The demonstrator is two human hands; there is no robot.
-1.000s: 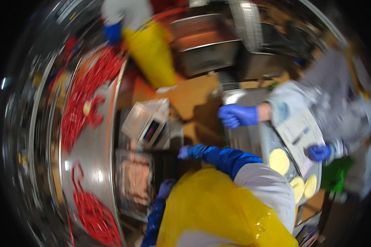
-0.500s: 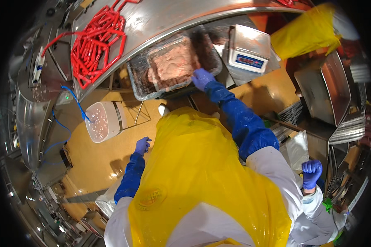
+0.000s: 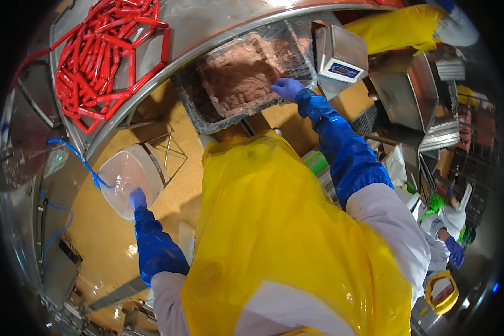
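Observation:
My right hand [image 3: 288, 89], in a purple glove, is at the near right side of a plastic-lined tub [image 3: 199, 124] of pale pink ground meat [image 3: 238, 75]. Its fingers are bent together at the meat's edge; what they hold, if anything, is hidden. My left hand [image 3: 138, 197], gloved alike, is over the near right side of a white bin [image 3: 123, 176] holding liquid. Blur hides how its fingers lie. A blue hose [image 3: 75, 149] runs into that bin. Blue sleeves cover both forearms.
Red sausage-like links [image 3: 103, 61] lie heaped on the steel table [image 3: 199, 28]. A scale [image 3: 341, 53] stands right of the tub. Steel bins [image 3: 406, 92] stand farther right. Another person in a yellow apron [image 3: 400, 28] is at far right; more people are at lower right.
My left hand has moved left and forward from beside my apron to the white bin. My right hand stays at the tub's right side, its fingers now nearer the meat. The view has shifted.

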